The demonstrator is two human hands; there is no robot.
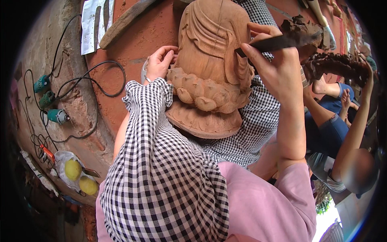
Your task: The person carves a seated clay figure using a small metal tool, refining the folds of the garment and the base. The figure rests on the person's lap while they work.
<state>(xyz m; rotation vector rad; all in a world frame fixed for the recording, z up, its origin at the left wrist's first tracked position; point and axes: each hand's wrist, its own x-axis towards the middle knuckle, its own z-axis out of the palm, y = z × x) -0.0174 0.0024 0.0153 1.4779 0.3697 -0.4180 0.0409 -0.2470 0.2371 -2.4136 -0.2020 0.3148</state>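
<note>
A carved wooden statue [217,44], with draped robe folds and a lotus-petal base [209,90], leans upright against my lap on checkered cloth. My left hand [160,62] is curled against the statue's left side, thumb and forefinger close together; some of its fingertips are hidden behind the wood. In my right hand [276,60] is a dark, flat, blade-shaped tool [278,42], gripped between thumb and fingers. Its narrow end points at the right side of the robe, close to or touching the wood. Black-and-white checkered cloth covers my left arm.
Several green power tools [58,116] with looping black cords lie on the ledge at left. Below them, yellow fruit [73,169] sits in a plastic bag. A wooden plank [125,24] and white paper [96,28] lie ahead. At right, another person [334,125] holds a dark carved piece [338,66].
</note>
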